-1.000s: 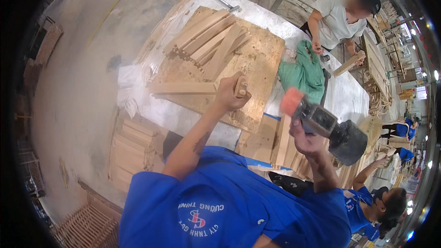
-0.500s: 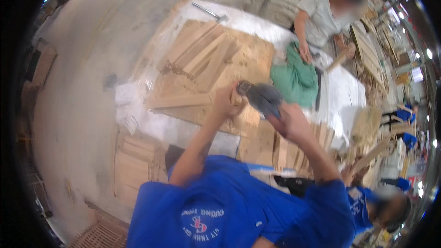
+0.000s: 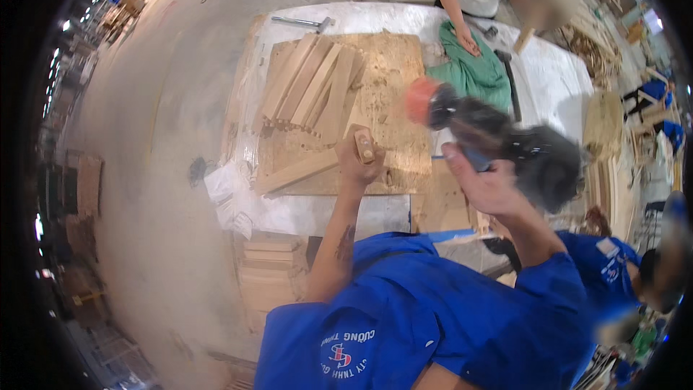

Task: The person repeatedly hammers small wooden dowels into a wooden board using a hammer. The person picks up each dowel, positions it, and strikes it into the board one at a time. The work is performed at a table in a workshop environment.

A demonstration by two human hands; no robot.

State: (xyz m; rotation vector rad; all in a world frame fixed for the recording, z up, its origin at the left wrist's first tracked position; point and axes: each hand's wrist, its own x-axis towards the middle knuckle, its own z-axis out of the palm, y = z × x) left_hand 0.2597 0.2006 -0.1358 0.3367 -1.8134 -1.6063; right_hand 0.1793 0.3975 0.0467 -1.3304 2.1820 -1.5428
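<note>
My left hand point(image 3: 351, 171) is closed around a short wooden bar point(image 3: 363, 146), held tilted with its end face up; two round spots show on that end. In my right hand point(image 3: 485, 186) is a dark power tool point(image 3: 480, 126) with an orange-red round head. The tool is raised to the right of the bar, apart from it and smeared by motion, so its exact kind is unclear. Below my left hand a loose wooden bar point(image 3: 299, 172) lies on a plywood board point(image 3: 393, 65). A stack of similar bars point(image 3: 307, 83) rests farther back on the board.
A hammer point(image 3: 303, 23) lies on the white-covered table point(image 3: 361, 16) beyond the board. Green cloth point(image 3: 473, 65) is at the right, under the hand point(image 3: 468, 42) of a person opposite. Stacked wood point(image 3: 271, 267) stands at the near left. Another person in blue point(image 3: 606, 260) is close at my right.
The power tool has swung away from the wooden bar, to the right and up. My left hand still holds the bar, its end now turned upward. The whole view has also rotated.
</note>
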